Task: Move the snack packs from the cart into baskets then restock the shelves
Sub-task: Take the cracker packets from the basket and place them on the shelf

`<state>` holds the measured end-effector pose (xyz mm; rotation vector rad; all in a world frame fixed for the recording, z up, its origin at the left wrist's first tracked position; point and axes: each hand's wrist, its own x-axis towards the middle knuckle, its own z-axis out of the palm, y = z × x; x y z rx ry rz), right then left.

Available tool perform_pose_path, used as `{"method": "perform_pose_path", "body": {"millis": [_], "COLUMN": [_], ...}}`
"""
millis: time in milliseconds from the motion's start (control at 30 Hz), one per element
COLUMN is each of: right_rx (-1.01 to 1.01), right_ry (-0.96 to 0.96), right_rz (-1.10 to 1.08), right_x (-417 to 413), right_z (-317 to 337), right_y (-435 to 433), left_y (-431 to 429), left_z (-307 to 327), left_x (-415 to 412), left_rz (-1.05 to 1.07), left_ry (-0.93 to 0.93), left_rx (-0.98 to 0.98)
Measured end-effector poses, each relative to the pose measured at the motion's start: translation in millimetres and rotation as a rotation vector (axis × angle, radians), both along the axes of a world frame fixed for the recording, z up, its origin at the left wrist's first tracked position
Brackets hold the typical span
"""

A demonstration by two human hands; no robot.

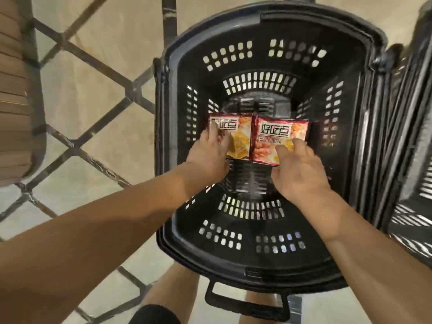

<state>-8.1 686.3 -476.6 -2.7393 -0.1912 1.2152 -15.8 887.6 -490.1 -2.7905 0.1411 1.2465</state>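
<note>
A black perforated plastic basket (pixel 264 258) stands on the floor below me, and both my arms reach down into it. Two red and yellow snack packs sit side by side low inside it. My left hand (pixel 209 157) grips the left snack pack (pixel 236 139) by its near left corner. My right hand (pixel 301 171) pinches the right snack pack (pixel 278 139) at its near right edge. Whether the packs rest on the basket floor or hang just above it is unclear.
More black baskets (pixel 406 141) stand close on the right, touching this one. A handle (pixel 245 305) sticks out at the basket's near end, above my legs. Tan floor with dark diamond lines lies to the left, and a wooden fixture (pixel 16 90) stands at the far left.
</note>
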Motion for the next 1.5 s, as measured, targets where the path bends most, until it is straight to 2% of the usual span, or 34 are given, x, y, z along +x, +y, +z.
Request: {"method": "perform_pose_path", "body": {"millis": [233,367,433,600,767,933,1033,1300,1500], "right_rx": [0.086,0.140,0.164,0.133,0.062,0.106,0.165,0.353,0.637], "right_ry": [-0.004,-0.018,-0.018,-0.091,-0.108,-0.087,-0.066,-0.173,-0.099], "right_rz": [-0.335,-0.563,-0.655,-0.868,-0.826,-0.846,-0.902,-0.949,-1.099], "right_x": [-7,-3,0,3,0,3,5,-6,-8], "right_z": [-34,-49,-54,-61,-59,-61,-61,-22,61], "right_y": [-5,-4,-3,5,8,4,1,-8,-29], "left_y": [-10,-16,-17,-16,-12,-6,-4,-7,5], "left_z": [-29,-42,-43,-45,-42,-37,-30,14,99], "left_x": [7,16,18,12,11,9,6,-3,6], "left_rz": [0.651,1.058,1.172,1.154,1.115,1.142,1.131,0.951,1.124], "left_ry": [0.017,-0.116,-0.178,-0.183,-0.147,-0.073,-0.055,-0.135,-0.102], "left_rx": [-0.191,-0.292,-0.292,-0.311,-0.285,-0.325,-0.359,-0.403,-0.722]}}
